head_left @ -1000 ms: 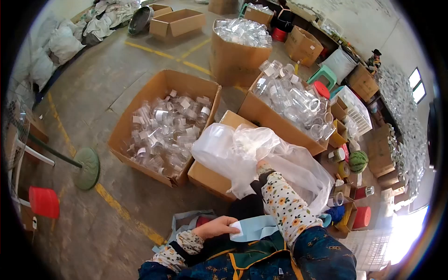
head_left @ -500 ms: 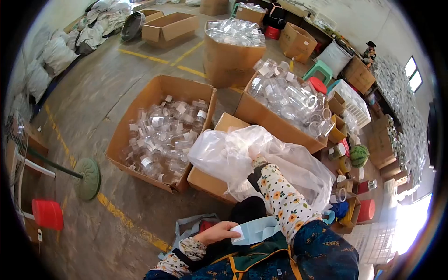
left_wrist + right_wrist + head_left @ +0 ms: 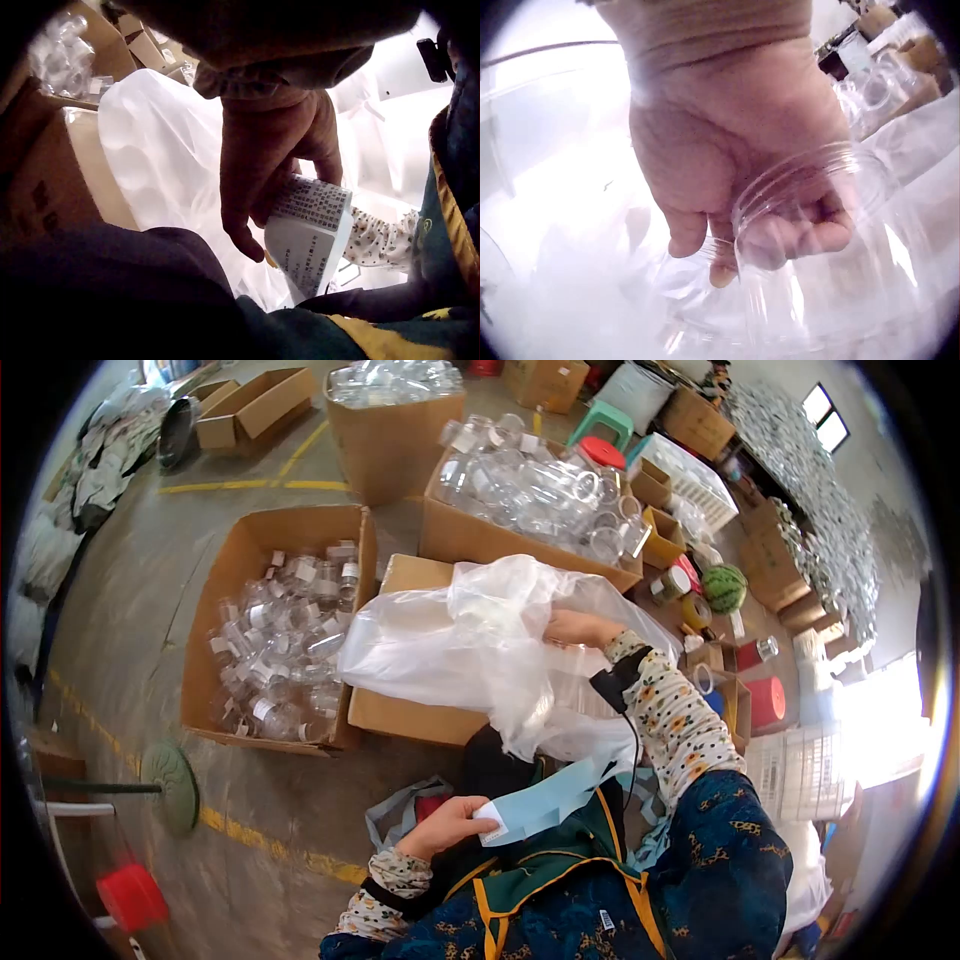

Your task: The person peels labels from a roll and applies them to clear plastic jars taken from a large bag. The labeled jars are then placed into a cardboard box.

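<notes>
A person's left hand (image 3: 448, 826) pinches the end of a long, light-blue strip bearing printed white labels (image 3: 540, 802), held above the lap. The right hand (image 3: 583, 628) is at a translucent white plastic bag (image 3: 410, 642), which lies across a brown cardboard carton (image 3: 420, 716). Its fingers curl at the threaded mouth of a clear, round plastic jar (image 3: 810, 300); whether they grip it cannot be told. Beside the carton, on the person's left, stands an open brown cardboard box (image 3: 362, 565) of clear labelled jars (image 3: 280, 650).
</notes>
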`<state>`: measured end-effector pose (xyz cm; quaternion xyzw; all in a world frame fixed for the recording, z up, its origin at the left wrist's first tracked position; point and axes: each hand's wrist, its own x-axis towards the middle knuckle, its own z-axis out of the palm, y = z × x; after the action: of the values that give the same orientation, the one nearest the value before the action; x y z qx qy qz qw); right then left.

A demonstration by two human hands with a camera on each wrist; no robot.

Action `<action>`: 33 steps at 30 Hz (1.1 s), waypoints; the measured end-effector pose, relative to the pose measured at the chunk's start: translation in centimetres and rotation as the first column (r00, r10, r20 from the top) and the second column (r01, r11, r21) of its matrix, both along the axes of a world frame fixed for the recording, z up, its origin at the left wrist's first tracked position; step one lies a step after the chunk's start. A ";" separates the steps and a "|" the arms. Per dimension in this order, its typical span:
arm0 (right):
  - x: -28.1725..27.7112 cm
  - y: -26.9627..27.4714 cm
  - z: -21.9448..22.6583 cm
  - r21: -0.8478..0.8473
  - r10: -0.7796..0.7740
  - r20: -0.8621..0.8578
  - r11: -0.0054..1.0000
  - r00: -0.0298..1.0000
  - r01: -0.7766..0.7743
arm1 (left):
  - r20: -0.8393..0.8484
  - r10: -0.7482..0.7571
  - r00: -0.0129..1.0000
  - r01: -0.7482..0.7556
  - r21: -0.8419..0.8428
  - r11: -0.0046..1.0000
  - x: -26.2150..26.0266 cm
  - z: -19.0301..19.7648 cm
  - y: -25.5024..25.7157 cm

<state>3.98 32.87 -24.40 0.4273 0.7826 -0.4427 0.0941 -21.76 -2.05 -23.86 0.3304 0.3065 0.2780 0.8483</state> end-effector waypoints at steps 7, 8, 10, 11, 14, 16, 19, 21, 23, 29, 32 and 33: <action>7.4 -3.8 1.7 -0.143 -0.140 0.325 0.970 0.935 0.195 | 0.006 -0.028 1.000 0.028 -0.009 1.000 1.6 0.8 0.5; 8.0 -4.4 0.8 -0.174 -0.151 0.417 0.955 0.896 0.242 | 0.006 -0.031 0.999 0.031 -0.011 0.999 1.9 0.9 0.4; 9.3 -4.5 -4.7 -0.077 -0.200 0.301 0.969 0.932 0.233 | -0.041 -0.047 0.998 0.048 0.036 0.998 2.7 1.5 0.8; 9.8 -4.9 -6.6 0.021 -0.233 0.182 0.972 0.955 0.233 | -0.084 -0.058 0.995 0.065 0.080 0.995 3.1 1.8 1.0; 5.9 -8.1 -1.8 0.503 -0.212 0.241 0.862 0.947 0.065 | -0.097 -0.105 0.990 0.117 0.128 0.985 5.1 2.5 2.1; 4.2 -8.8 0.6 0.663 -0.242 0.303 0.748 0.922 -0.022 | -0.230 -0.077 0.970 0.137 0.261 0.956 6.3 2.5 3.3; 1.9 -10.8 3.1 0.677 -0.116 0.225 0.733 0.967 -0.069 | -0.549 0.330 0.768 0.291 0.758 0.583 7.5 3.8 7.1; 1.0 -13.0 0.0 0.631 0.101 -0.135 0.776 0.986 0.007 | -0.641 0.557 0.528 0.584 0.750 0.311 8.5 5.4 12.0; 0.9 -16.0 -3.0 0.487 0.197 -0.160 0.868 0.967 -0.096 | -0.652 0.521 0.551 0.649 0.727 0.224 8.4 4.1 15.5; 4.3 -22.4 -4.4 0.410 0.314 -0.256 0.892 0.914 -0.191 | -0.889 0.448 -0.093 0.903 0.114 0.415 1.7 -5.6 18.1; 8.6 -24.0 -7.8 0.276 0.161 -0.292 0.958 0.943 -0.079 | -0.922 0.366 -0.129 0.926 0.020 0.377 -2.3 -8.2 16.6; 9.9 -24.8 -8.8 0.262 0.122 -0.301 0.964 0.946 -0.041 | -0.973 0.193 -0.128 0.880 -0.022 0.475 -2.2 -7.1 15.3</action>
<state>13.88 8.08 -33.16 0.3271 0.8545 -0.3977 -0.0682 -23.95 13.28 -30.92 0.7982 0.5189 -0.2312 0.2002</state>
